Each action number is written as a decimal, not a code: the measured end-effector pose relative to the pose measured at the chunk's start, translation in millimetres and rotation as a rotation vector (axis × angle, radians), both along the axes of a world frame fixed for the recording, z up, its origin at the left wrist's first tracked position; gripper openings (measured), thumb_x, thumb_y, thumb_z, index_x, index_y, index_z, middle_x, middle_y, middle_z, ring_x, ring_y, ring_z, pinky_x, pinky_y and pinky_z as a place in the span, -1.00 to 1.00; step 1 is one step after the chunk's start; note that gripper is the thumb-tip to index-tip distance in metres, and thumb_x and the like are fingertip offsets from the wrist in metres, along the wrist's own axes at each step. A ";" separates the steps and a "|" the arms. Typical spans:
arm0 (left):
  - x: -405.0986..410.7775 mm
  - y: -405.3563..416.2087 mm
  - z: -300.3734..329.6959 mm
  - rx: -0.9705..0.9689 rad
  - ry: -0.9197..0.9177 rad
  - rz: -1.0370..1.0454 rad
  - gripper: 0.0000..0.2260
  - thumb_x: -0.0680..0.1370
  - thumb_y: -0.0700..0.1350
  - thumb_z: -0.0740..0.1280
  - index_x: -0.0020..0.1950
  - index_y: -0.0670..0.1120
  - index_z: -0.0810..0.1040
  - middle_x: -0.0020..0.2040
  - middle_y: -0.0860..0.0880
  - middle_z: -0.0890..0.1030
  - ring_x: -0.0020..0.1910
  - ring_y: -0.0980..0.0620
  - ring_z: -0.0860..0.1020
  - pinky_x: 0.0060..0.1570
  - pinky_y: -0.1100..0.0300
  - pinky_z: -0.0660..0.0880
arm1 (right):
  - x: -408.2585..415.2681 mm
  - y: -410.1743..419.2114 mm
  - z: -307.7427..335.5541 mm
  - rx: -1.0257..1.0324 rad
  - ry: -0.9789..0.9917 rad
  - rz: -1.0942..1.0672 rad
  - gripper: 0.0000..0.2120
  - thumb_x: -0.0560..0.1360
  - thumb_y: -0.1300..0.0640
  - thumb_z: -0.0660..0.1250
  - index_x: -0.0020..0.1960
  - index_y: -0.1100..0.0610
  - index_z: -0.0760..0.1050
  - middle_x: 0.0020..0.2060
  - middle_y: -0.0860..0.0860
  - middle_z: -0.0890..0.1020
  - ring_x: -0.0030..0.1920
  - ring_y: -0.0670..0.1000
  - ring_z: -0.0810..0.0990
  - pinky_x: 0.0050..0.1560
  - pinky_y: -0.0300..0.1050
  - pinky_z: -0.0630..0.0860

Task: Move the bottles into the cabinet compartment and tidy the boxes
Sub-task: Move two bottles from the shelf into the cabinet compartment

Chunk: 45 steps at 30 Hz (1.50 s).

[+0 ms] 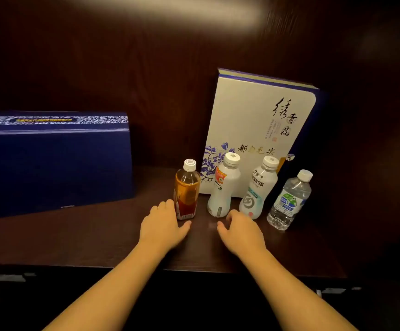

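Several bottles stand in a row on the dark wooden cabinet shelf: an amber tea bottle, a white bottle with a red label, a second white bottle and a clear water bottle. Behind them a white box with blue flowers leans upright against the back. A dark blue box stands on its long side at the left. My left hand rests open on the shelf, fingers touching the tea bottle's base. My right hand is open just in front of the two white bottles, holding nothing.
The compartment's dark back wall and right side wall close in the space. The shelf's front edge runs below my wrists. Bare shelf lies between the blue box and the tea bottle and in front of the bottles.
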State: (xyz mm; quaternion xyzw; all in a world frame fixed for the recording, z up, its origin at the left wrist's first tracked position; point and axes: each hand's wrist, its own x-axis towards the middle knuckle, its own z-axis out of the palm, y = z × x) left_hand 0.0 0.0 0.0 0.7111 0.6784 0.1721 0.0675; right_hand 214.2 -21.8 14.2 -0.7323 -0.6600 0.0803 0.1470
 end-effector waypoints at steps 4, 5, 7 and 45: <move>6.6 7.6 -6.6 0.016 -0.056 0.060 -0.34 0.38 0.43 0.32 0.27 0.01 0.34 0.15 0.01 0.50 0.13 0.00 0.48 -0.01 0.05 0.54 | 3.6 20.4 -5.2 0.022 0.171 -0.067 -0.59 0.48 -0.16 0.36 0.16 0.08 0.40 -0.01 0.01 0.55 -0.05 0.05 0.54 -0.19 -0.05 0.48; 8.2 9.1 -8.7 0.023 -0.074 0.077 -0.31 0.37 0.44 0.32 0.29 0.01 0.34 0.17 0.01 0.51 0.15 0.00 0.48 0.04 0.03 0.52 | 3.8 25.1 -8.4 0.031 0.225 -0.061 -0.56 0.46 -0.15 0.40 0.18 0.08 0.38 0.01 0.02 0.55 -0.03 0.06 0.57 -0.17 -0.04 0.51; 12.2 11.3 -13.8 0.038 -0.116 0.108 -0.26 0.34 0.47 0.30 0.33 0.01 0.33 0.19 0.03 0.51 0.18 -0.01 0.48 0.13 -0.01 0.46 | 4.3 33.1 -14.2 0.082 0.305 -0.042 -0.47 0.42 -0.12 0.45 0.25 0.09 0.34 0.09 0.04 0.55 0.06 0.08 0.57 -0.07 -0.03 0.54; 6.0 -39.3 -15.5 0.010 -0.365 -0.057 -0.39 0.21 0.46 0.43 0.08 0.18 0.34 -0.03 0.17 0.57 -0.03 0.10 0.57 -0.06 0.10 0.55 | -13.3 -51.1 -35.7 0.205 0.626 -0.144 -0.34 0.18 -0.21 0.56 0.20 -0.22 0.36 0.05 -0.21 0.60 0.03 -0.14 0.59 -0.06 -0.20 0.53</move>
